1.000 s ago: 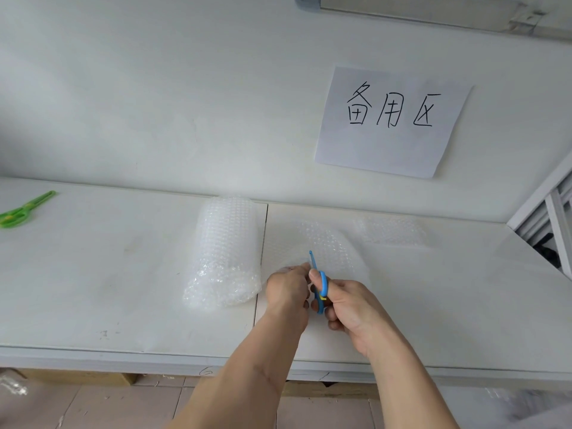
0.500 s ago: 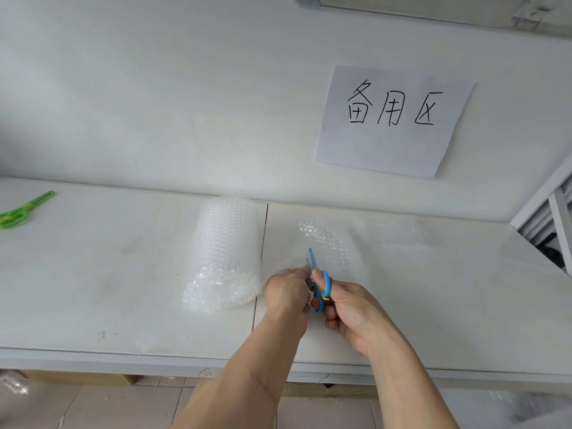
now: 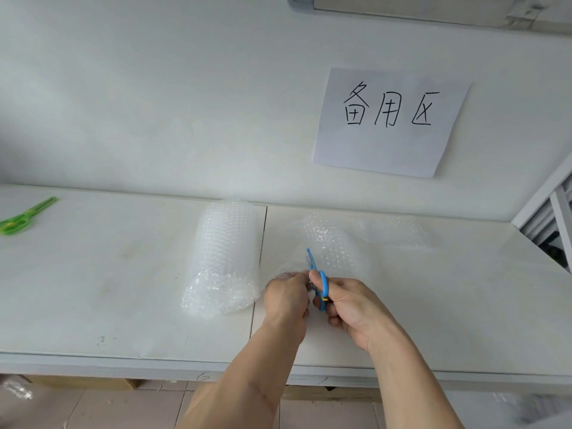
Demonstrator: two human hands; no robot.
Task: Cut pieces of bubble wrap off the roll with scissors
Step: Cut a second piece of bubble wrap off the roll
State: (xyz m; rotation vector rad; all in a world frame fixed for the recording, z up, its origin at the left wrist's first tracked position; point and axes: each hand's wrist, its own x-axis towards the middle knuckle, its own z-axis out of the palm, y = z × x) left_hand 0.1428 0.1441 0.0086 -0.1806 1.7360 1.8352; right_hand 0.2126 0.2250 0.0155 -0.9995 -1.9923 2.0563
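Observation:
A roll of clear bubble wrap (image 3: 227, 255) lies on the white table (image 3: 108, 274), its loose sheet (image 3: 328, 243) spread out to the right. My right hand (image 3: 349, 308) grips small blue scissors (image 3: 318, 278) by the handles, blades pointing away into the sheet. My left hand (image 3: 286, 300) pinches the near edge of the sheet just left of the blades. The two hands almost touch.
Green scissors (image 3: 21, 216) lie at the table's far left. A cut piece of bubble wrap (image 3: 399, 229) lies at the back right. A paper sign (image 3: 390, 119) hangs on the wall. A metal frame (image 3: 554, 212) stands at the right edge.
The blue scissors have crept a little farther away from me into the sheet, their blades working. Both hands stay in nearly the same place.

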